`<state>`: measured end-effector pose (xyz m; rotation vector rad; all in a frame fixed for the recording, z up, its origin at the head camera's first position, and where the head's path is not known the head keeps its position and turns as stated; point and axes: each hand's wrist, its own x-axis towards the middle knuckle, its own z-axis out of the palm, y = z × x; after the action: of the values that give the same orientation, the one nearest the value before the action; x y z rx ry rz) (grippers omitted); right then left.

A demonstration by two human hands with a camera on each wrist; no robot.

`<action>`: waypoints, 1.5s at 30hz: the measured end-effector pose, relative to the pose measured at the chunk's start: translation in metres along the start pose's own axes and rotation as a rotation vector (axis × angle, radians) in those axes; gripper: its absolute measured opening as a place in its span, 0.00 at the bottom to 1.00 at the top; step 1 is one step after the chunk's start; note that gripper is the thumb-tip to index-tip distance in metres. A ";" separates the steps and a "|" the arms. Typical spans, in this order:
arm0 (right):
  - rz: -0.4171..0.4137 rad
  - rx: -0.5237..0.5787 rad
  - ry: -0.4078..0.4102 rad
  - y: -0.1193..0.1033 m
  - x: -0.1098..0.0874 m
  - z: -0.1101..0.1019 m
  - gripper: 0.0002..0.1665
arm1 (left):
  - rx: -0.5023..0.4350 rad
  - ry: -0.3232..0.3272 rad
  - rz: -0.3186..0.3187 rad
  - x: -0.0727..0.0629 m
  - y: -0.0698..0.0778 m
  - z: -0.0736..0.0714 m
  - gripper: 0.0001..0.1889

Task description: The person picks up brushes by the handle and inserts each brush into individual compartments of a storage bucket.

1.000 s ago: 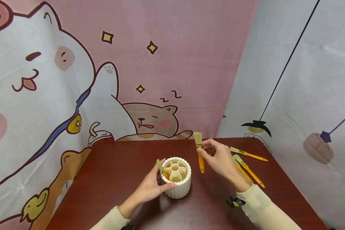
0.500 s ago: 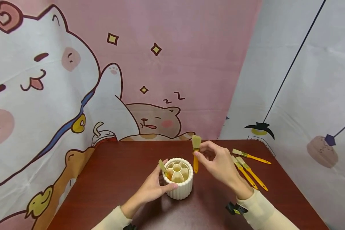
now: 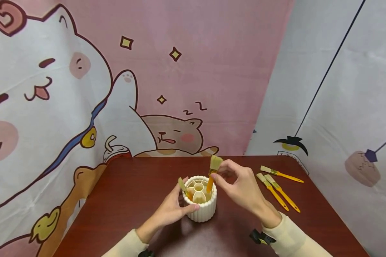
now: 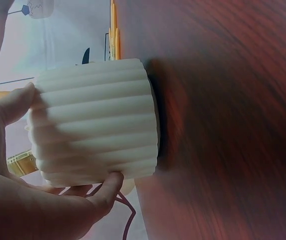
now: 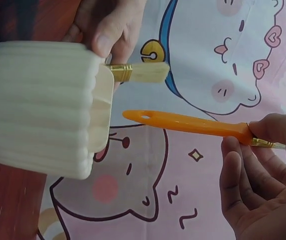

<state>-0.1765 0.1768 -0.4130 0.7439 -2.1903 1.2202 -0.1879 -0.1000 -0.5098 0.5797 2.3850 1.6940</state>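
Observation:
A cream ribbed round holder [image 3: 201, 213] with petal-shaped compartments stands upright on the table. My left hand [image 3: 169, 210] grips its left side, thumb at the front and fingers around the far side. One paintbrush [image 3: 182, 185] leans in the left compartment, bristles up. Between thumb and fingers, my right hand [image 3: 242, 184] pinches a second paintbrush [image 5: 188, 124] near its ferrule, bristles up. In the right wrist view the end of its orange handle points at the holder's mouth, a little apart from the rim.
Several more orange-handled paintbrushes [image 3: 281, 191] lie on the dark red table [image 3: 122, 200] to the right, beyond my right forearm. Cartoon-printed cloth [image 3: 212, 71] hangs behind the table and along its sides.
My right hand has moved left with its paintbrush, from beside the holder to over its right side, and the brush now tilts. The left hand keeps its grip on the holder.

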 end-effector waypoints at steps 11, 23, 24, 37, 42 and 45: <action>-0.078 0.027 -0.051 -0.005 -0.003 0.011 0.14 | -0.001 -0.005 -0.004 -0.001 0.003 0.000 0.58; -0.147 0.002 -0.121 0.006 -0.013 0.030 0.17 | -0.003 -0.012 -0.001 -0.002 0.004 -0.002 0.57; -0.151 -0.012 -0.126 0.007 -0.014 0.032 0.16 | -0.008 -0.014 -0.001 -0.001 0.004 -0.002 0.58; -0.208 -0.049 -0.145 0.027 -0.028 0.046 0.16 | -0.032 -0.042 -0.016 0.000 0.004 -0.002 0.59; -0.230 -0.039 -0.164 0.032 -0.032 0.051 0.16 | -0.039 -0.044 -0.008 0.000 0.002 -0.001 0.59; -0.236 -0.043 -0.177 0.033 -0.033 0.053 0.16 | -0.035 -0.042 0.000 0.000 0.001 -0.001 0.59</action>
<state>-0.1847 0.1523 -0.4788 1.0937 -2.1847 1.0191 -0.1882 -0.1006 -0.5079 0.6031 2.3219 1.7026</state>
